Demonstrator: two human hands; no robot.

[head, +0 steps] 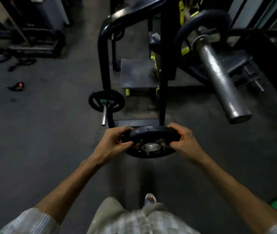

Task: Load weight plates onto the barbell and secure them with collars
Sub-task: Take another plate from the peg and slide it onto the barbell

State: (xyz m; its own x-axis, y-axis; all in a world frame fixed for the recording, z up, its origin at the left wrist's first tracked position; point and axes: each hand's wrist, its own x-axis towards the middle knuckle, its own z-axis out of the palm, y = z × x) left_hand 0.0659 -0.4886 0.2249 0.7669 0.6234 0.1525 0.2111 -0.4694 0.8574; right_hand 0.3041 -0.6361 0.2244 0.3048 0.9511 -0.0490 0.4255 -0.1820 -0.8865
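I carry weight plate [151, 142], left grip [115, 142] and right grip [183, 141] curled round opposite rims for balance; barbell sleeve [222, 83] far right.

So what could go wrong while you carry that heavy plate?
1. The left hand and right hand grip the plate only at its rim; if it slips, it could land on the sandalled foot below.
2. The bar sticks out close by, so the plate might bang it instead of sliding on.
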